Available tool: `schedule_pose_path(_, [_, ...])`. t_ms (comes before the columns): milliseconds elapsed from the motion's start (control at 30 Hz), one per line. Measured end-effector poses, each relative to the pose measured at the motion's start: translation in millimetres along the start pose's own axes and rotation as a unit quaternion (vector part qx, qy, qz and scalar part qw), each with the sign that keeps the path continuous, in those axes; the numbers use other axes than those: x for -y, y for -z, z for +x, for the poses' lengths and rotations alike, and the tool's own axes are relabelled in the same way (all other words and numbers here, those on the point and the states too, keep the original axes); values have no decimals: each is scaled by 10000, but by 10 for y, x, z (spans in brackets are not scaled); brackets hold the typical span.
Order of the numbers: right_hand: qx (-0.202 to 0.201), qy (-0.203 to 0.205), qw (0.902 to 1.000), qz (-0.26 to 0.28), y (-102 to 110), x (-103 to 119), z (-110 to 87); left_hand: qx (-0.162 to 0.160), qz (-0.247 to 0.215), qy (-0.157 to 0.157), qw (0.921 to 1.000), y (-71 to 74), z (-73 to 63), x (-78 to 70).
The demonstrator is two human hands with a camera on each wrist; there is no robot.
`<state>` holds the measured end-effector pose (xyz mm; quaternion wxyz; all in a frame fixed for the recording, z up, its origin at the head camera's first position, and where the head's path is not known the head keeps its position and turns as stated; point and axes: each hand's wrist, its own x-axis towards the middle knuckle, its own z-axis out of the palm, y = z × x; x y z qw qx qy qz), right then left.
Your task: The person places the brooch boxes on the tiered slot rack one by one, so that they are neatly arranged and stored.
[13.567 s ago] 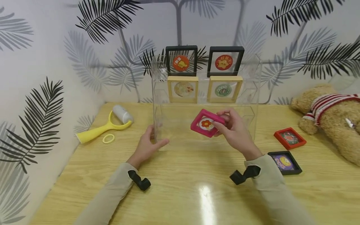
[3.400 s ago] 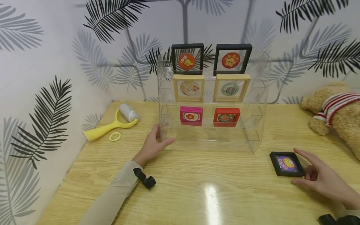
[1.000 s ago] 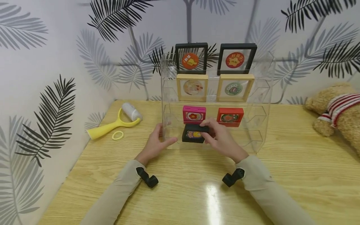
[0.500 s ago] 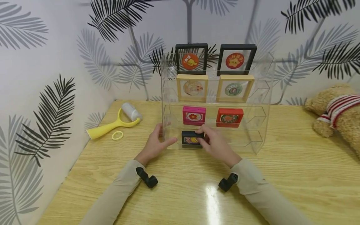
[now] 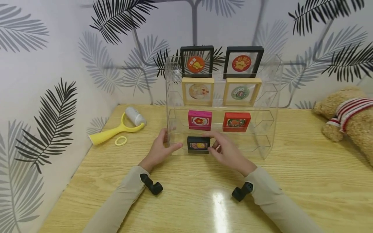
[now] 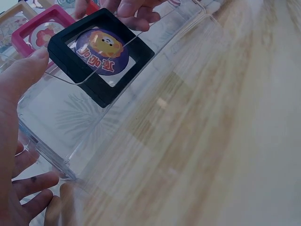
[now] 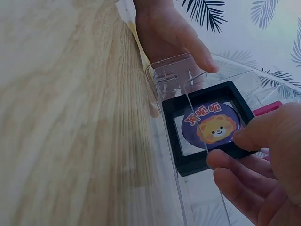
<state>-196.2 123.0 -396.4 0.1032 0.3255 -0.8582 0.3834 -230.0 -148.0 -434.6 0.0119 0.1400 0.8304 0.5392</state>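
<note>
A clear acrylic tiered display stand stands on the wooden table. My left hand holds its left side panel, thumb in front and fingers outside. A small black display frame sits upright in the bottom tier, at the left. Inside it is a round purple badge with a yellow lion, plain in the left wrist view. My right hand has its index finger at the frame's top and its thumb by the right edge, around the corner. In the right wrist view the fingertips lie against the black frame.
Above sit a pink frame, a red frame, two yellow frames and two black frames in pairs. A yellow slingshot-shaped thing, a grey-white cylinder and a yellow ring lie left; a teddy bear lies right.
The pink and red frames went into the third tier. My right hand took the black lion frame from the table's right and lowered it into the bottom tier; its thumb has since slid toward the edge.
</note>
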Motion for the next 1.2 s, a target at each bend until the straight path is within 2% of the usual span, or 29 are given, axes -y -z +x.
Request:
schedule_pose_path(200, [1, 22, 10000, 27, 104, -36, -123, -44, 57, -7, 10000, 35, -12, 8])
schedule_pose_path(567, [305, -447, 9984, 167, 401, -33, -363, -86, 29, -13, 10000, 54, -41, -6])
schedule_pose_path(833, [-216, -305, 9993, -48, 583, -128, -611, -140, 1, 231, 9996, 118, -122, 7])
schedule_pose_path(1033, [-618, -453, 9961, -442, 815, -247, -889, -90, 60, 402, 9991, 7, -123, 7])
schedule_pose_path(1200, [-1131, -715, 9888, -658, 976, -357, -1168, 101, -20, 541, 9985, -69, -230, -23])
